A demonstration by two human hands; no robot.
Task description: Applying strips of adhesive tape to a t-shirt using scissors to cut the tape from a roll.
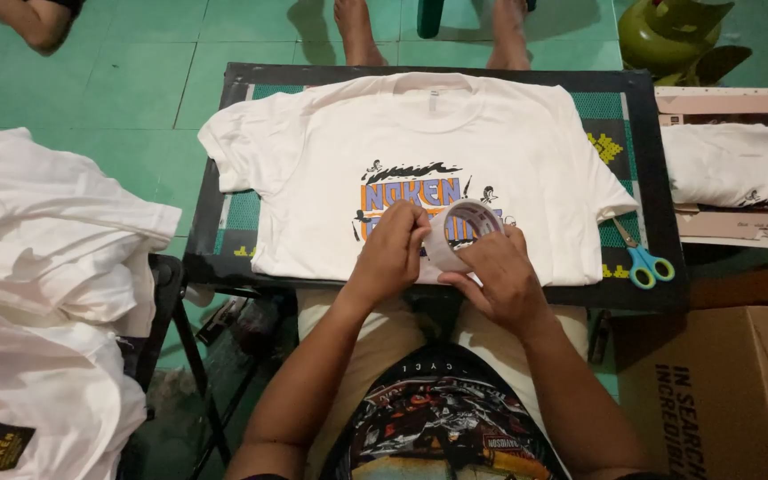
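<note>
A white T-shirt (313,169) with an orange, blue and black print lies flat on a dark cutting mat (664,222). Over its lower hem both hands hold a roll of clear tape (460,229). My left hand (391,252) pinches the roll's near edge with fingertips. My right hand (501,277) cups the roll from below and the right. The roll partly hides the print.
Blue-handled scissors (642,260) lie on the mat's right side. A folded white shirt (731,164) rests on a board at right, a cardboard box (722,391) below it. A pile of white shirts (37,293) fills the left. Another person's feet (353,31) are beyond the mat; a green gas canister (668,31) stands far right.
</note>
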